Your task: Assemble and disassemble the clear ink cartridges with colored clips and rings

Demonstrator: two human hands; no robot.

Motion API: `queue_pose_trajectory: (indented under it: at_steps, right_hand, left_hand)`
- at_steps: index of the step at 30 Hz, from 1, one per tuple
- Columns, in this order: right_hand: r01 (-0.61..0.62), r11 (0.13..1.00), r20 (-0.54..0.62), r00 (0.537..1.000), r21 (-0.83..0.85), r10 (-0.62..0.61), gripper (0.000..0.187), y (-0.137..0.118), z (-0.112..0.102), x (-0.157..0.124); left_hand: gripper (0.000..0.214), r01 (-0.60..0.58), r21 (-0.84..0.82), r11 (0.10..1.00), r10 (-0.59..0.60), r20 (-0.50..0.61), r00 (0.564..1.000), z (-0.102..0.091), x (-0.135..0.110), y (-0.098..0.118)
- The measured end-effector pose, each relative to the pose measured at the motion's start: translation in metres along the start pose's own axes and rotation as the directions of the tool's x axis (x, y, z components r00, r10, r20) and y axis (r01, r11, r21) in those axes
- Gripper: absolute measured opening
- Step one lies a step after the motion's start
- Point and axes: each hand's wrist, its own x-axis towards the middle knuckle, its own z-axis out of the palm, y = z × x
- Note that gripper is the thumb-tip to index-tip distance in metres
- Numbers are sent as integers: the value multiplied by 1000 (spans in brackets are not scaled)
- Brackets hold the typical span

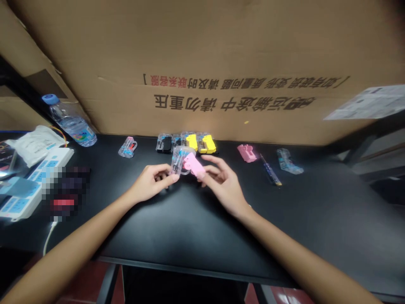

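Two bare hands meet above the middle of the black table. Between them is one little object in two halves: a small clear plastic casing, with a pink plastic part joined to its right side.

The left hand has its grip closed, thumb and forefinger pinched on the lower edge of the casing. The right hand has its grip closed on the outer, lower end of the pink part, and its remaining fingers fan out loosely behind.

The object's long axis runs roughly left to right, dipping a little toward the right hand. Each grip therefore holds one end, with the join midway between them. Neither hand is nearer. The casing stands just above and to the right of the left fingertips, and the pink part lies just left of the right ones. All of it is held off the table.

Just beyond lies a row of yellow and black plastic pieces. A slim screwdriver lies well off to the right, near a loose pink plastic piece.
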Motion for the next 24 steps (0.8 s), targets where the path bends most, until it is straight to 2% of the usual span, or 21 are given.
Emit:
queue_pose_trajectory:
  at_steps: [3,6,8,13,17,20,24]
  right_hand:
    - [57,998,-139,989,31,-52,55,0,-9,5]
    - [68,997,-169,984,44,-60,52,1,-10,6]
    - [54,998,-130,990,37,-48,52,3,-7,4]
    - [0,1000,116,993,-3,0,59,6,7,-4]
    - [-9,1000,146,989,4,9,65,3,8,-5]
    - [13,1000,55,998,11,-14,62,-1,0,0]
    - [110,994,-118,987,-15,-112,58,-3,-12,6]
  left_hand:
    - [39,-20,-77,997,13,-92,996,-6,2,-1]
    - [39,-19,-87,996,8,-125,992,-6,2,-1]
    - [38,-7,-62,998,0,-113,994,-3,1,-2]
    - [35,-33,77,996,31,29,999,9,-1,1]
    - [36,-35,81,996,32,40,999,11,-1,3]
    - [36,-17,-11,1000,17,-3,1000,6,0,2]
    - [33,-66,-129,989,45,-164,985,-3,2,2]
